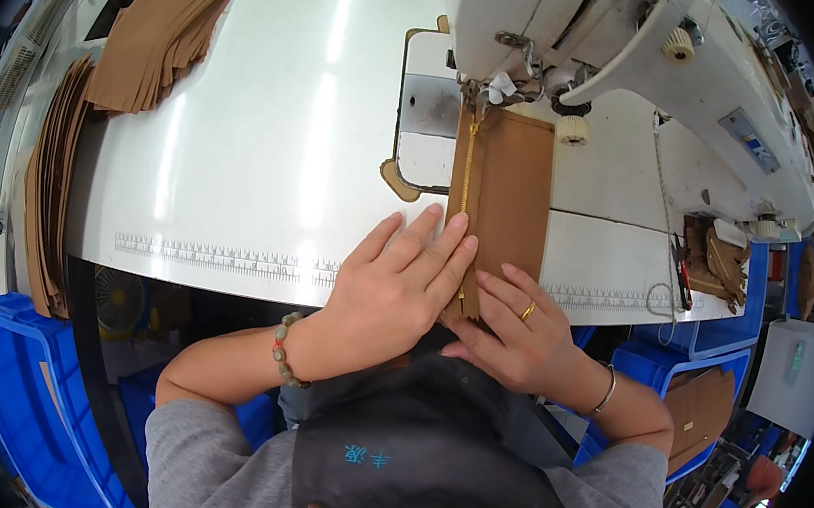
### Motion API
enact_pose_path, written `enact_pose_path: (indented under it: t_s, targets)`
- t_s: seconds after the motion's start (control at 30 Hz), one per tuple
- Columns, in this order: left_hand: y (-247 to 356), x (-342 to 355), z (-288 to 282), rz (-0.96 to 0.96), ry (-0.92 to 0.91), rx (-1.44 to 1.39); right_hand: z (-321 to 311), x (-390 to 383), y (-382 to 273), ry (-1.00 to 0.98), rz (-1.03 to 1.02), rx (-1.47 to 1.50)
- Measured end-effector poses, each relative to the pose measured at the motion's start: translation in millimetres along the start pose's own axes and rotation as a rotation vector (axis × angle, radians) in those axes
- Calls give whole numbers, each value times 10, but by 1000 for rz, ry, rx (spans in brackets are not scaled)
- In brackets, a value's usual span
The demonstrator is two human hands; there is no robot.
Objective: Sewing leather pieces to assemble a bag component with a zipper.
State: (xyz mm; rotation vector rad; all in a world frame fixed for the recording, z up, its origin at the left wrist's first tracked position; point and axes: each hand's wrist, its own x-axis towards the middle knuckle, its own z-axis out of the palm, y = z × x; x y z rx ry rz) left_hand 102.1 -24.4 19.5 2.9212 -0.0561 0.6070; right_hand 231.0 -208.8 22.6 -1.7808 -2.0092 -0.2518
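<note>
A brown fabric or leather panel (pixel 517 186) lies on the white sewing table, its far end under the needle area of a sewing machine (pixel 635 65). Along its left side runs a zipper (pixel 469 166) with gold teeth on brown tape. My left hand (pixel 390 277) is spread flat, fingertips resting on the zipper and the table beside it. At the panel's near end my right hand (pixel 522 336) grips the edge, with fingers on top and the thumb lower down by the table's front edge. Part of the zipper's near end is hidden under my left fingers.
Stacked brown pieces (pixel 167 35) lie at the far left, and more brown pieces (pixel 52 187) hang over the table's left edge. A ruler strip (pixel 228 255) runs along the front. Snips (pixel 681 273) and brown scraps (pixel 719 262) sit at right. Blue bins (pixel 25 392) stand below.
</note>
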Motion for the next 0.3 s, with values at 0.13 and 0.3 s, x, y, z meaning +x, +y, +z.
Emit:
enact_pose_path:
  t_s: [0.13, 0.3]
  targets:
    - [21, -21, -11, -30, -31, -47, -132, 114, 152, -36, -69, 130]
    - [-1, -14, -24, -19, -68, -6, -143, 423, 679, 3, 195, 99]
